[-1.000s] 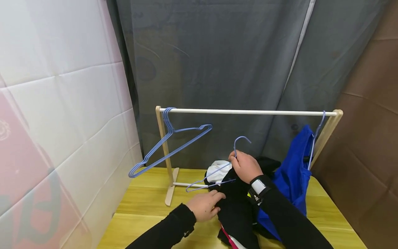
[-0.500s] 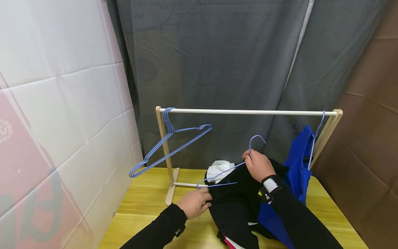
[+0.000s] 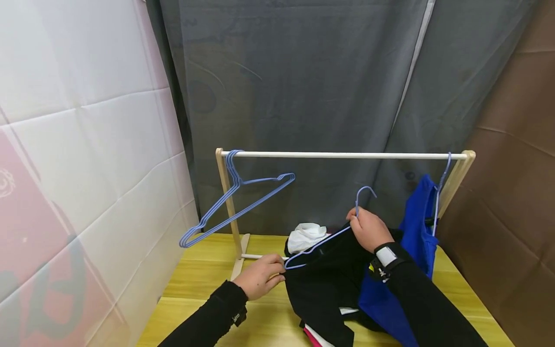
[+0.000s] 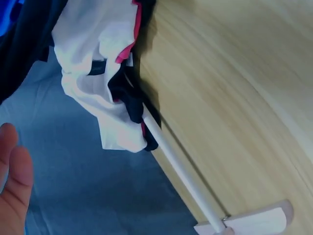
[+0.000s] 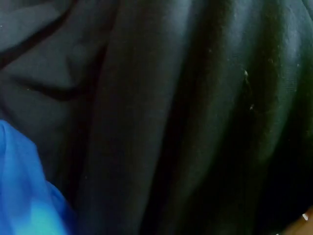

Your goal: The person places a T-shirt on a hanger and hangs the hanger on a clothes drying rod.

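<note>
A wooden clothes rack (image 3: 342, 155) stands at the back of the yellow table (image 3: 204, 279), its rail running left to right in front of a grey curtain (image 3: 303, 86). A bunch of blue wire hangers (image 3: 236, 202) hangs at the rail's left end, swung out to the left, and a blue garment (image 3: 416, 231) hangs on its own hanger at the right end, beside the post.

Below the rail, a black garment (image 3: 325, 284) drapes down onto the table, partly threaded on a blue hanger (image 3: 323, 241). The hanger lies tilted, its long axis sloping from lower left to upper right, with the hook standing up and curling rightward just above the right hand (image 3: 368, 229). That hand grips the hanger's neck, fingers curled round the wire where the hook begins, so most of the hanger stretches away to the left and below the grip. The left hand (image 3: 262, 279) pinches the low left tip of the hanger together with the edge of the black cloth, close to the rack's bottom crossbar (image 4: 181, 169).

Behind the black garment, a white cloth (image 3: 307, 236) sits bunched against that bar; the left wrist view shows it lying over the bar, with pink and dark fabric mixed in.
</note>
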`<state>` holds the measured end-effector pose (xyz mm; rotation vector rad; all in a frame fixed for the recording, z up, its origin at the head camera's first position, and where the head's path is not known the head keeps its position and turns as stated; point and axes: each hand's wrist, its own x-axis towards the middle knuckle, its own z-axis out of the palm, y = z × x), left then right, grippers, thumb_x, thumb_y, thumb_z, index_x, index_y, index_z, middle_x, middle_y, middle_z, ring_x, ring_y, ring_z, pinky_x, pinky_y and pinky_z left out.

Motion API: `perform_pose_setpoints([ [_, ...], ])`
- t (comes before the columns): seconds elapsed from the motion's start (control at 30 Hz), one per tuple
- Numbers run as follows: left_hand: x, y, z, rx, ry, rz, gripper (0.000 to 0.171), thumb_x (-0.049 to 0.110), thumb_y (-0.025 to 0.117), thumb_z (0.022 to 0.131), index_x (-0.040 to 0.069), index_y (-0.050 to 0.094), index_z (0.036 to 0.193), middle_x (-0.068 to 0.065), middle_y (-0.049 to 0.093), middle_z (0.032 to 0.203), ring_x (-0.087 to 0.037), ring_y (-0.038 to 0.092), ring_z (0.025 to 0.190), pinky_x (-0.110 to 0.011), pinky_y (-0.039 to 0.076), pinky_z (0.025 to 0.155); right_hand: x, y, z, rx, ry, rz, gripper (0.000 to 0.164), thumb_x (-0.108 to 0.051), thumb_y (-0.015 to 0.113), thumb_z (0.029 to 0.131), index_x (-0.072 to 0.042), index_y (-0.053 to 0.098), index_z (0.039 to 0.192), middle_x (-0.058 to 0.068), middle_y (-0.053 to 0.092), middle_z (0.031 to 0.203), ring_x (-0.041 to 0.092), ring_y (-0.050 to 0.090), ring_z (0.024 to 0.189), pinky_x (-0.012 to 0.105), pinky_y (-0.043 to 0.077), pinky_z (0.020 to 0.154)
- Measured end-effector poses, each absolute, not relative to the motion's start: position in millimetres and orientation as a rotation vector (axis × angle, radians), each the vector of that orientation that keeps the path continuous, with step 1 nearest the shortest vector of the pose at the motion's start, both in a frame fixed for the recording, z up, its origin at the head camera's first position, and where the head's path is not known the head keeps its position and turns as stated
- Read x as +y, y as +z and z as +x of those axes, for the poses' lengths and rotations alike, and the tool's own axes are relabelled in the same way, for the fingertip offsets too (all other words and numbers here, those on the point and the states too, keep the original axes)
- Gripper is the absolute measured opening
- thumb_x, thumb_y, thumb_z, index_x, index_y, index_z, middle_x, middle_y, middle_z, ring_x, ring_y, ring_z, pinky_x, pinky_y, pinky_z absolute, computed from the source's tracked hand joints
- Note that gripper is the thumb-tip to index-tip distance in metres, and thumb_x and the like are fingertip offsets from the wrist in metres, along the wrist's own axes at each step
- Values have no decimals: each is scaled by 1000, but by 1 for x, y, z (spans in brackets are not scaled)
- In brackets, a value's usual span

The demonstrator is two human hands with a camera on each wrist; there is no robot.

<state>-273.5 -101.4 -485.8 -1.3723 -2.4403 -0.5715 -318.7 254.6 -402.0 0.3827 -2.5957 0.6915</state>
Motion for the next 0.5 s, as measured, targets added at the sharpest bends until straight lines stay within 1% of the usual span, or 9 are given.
perform_pose_setpoints([
  [0.13,-105,-482,-272,-2467,-589,-1344,9,22,67,100,15,71,104,1,56,115,-13,55,105,-26,47,92,254,-404,-319,-2612,656,379,26,-13,43,104,-3,67,108,16,71,105,34,67,93,54,49,84],
  [0.2,-104,-480,-271,-2493,-578,-1338,11,24,64,102,16,71,106,2,57,113,-11,56,100,-24,48,89,253,-406,-320,-2615,636,383,27,-13,43,105,-3,67,109,16,70,106,34,67,95,54,49,84],
  [0.33,-100,-471,-268,-2545,-545,-1315,13,26,59,104,16,67,107,7,57,100,-6,53,84,-20,46,79,245,-410,-321,-2622,591,407,25,-13,44,104,-3,66,107,14,68,105,32,66,94,52,50,84],
  [0.43,-94,-464,-267,-2566,-541,-1274,13,27,58,105,17,65,107,8,57,95,-5,50,79,-20,45,74,236,-412,-320,-2622,575,446,22,-13,45,103,-6,66,105,11,68,103,29,66,91,50,51,82],
  [0.5,-90,-460,-266,-2573,-569,-1233,12,26,59,105,17,65,106,8,57,94,-5,51,78,-21,45,74,230,-414,-318,-2615,575,476,20,-13,46,103,-7,66,104,9,68,101,27,66,89,49,51,81],
])
